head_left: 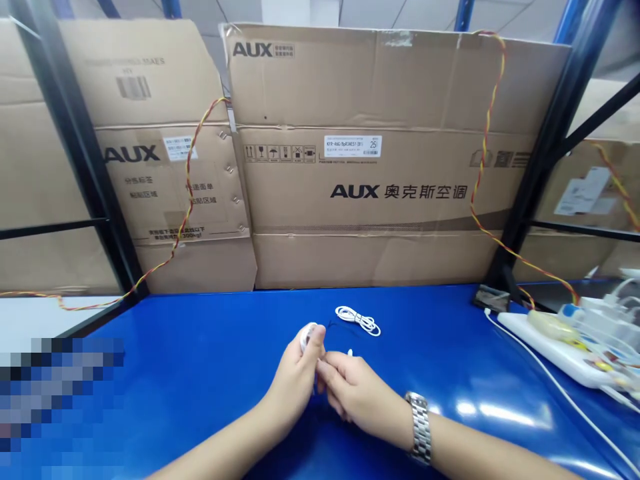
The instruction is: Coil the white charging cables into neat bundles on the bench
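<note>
My left hand (295,373) is raised in the middle of the blue table, shut on a small coil of white cable (309,337). Right against it, my right hand (355,390) has its fingers pinched together on a thin white cable, and a small white tip (349,352) shows just above them. A second bundle of white cable (358,321) lies loose on the table, beyond both hands. Beside it runs a short, thin black wire (341,327). A metal-link wristwatch (420,427) sits on my right wrist.
A white power strip (555,340) with plugs and tangled cables lies at the table's right. A white cord (555,387) runs from it along the tabletop. Black shelf uprights (543,140), AUX cardboard boxes (375,160) and a twisted red-yellow wire (483,153) stand behind the table.
</note>
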{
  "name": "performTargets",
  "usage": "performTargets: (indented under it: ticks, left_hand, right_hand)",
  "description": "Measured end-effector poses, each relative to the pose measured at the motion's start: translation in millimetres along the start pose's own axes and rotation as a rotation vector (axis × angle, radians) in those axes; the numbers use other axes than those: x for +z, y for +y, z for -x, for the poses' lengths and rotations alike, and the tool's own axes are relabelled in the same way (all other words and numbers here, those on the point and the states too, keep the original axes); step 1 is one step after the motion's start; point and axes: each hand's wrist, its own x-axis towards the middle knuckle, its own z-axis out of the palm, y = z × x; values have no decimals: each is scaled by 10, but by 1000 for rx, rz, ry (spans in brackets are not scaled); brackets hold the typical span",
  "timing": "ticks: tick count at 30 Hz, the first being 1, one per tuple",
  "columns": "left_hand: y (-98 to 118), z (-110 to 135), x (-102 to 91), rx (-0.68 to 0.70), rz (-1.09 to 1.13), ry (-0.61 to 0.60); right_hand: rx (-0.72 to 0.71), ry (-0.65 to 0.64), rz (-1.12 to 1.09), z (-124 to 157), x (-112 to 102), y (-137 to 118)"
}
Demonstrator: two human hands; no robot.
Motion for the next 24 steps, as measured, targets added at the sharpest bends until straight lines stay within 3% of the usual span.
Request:
performTargets:
  ticks: [4,8,12,19,24]
  left_hand:
    - [100,-104,-95,4,173,103]
    - [124,-124,-132,-154,350,46]
    - [93,-86,-105,-242,340,-23]
    - [137,-67,-105,-292,438,-63]
    - [193,-151,-222,-239,462,-28]
  right_hand:
    - [-166,-37,445,47,28,18]
    - [-303,-56,805,69,84,66]
    - [-375,-76,939,52,117,116]
    - [-410,-93,1018,70,134,72]
    - [-235,-112,661,25,-88,52]
